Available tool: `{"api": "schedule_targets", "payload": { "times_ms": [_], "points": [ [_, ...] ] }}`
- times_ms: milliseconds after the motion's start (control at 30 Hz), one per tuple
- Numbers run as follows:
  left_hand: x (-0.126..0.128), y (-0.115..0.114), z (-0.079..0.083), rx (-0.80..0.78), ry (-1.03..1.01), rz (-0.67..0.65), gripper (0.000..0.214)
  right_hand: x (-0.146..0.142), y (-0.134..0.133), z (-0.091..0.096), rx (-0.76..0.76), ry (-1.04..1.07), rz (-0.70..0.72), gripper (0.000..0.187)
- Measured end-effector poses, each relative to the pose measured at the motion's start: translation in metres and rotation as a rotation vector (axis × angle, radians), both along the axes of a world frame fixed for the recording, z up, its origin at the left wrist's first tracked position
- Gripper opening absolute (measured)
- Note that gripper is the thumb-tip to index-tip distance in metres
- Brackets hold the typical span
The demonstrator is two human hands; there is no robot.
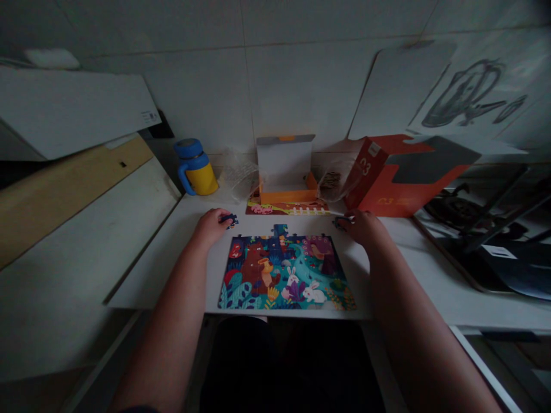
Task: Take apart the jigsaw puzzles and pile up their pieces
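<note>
A colourful jigsaw puzzle (286,271) with a bear and rabbits lies mostly joined on the white table (172,252). My left hand (210,225) rests at the puzzle's upper left corner, fingers closed on a dark blue puzzle piece (229,219). At the upper right corner my right hand (360,225) pinches another small dark piece (343,220). One single piece (280,230) sticks up from the puzzle's top edge between both hands.
Behind the puzzle lie a strip of joined pieces (286,209), an open orange box (286,175), clear plastic bags (241,172) and a red carton (400,175). A yellow mug with blue lid (197,168) stands back left. Dark stand at right (486,229).
</note>
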State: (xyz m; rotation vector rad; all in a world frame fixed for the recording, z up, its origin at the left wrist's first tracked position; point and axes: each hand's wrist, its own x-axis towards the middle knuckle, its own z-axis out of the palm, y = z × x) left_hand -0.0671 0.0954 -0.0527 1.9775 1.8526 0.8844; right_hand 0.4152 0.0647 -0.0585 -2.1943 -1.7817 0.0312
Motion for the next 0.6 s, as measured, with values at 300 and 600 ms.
{"api": "schedule_targets", "payload": {
  "times_ms": [300, 600],
  "points": [
    [0.006, -0.010, 0.015, 0.145, 0.083, -0.045, 0.020, -0.014, -0.020, 0.022, 0.140, -0.021, 0.014, 0.039],
    [0.016, -0.164, 0.033, 0.087, 0.045, -0.348, 0.026, -0.039, -0.154, 0.039, 0.096, 0.180, 0.735, 0.027]
  ]
}}
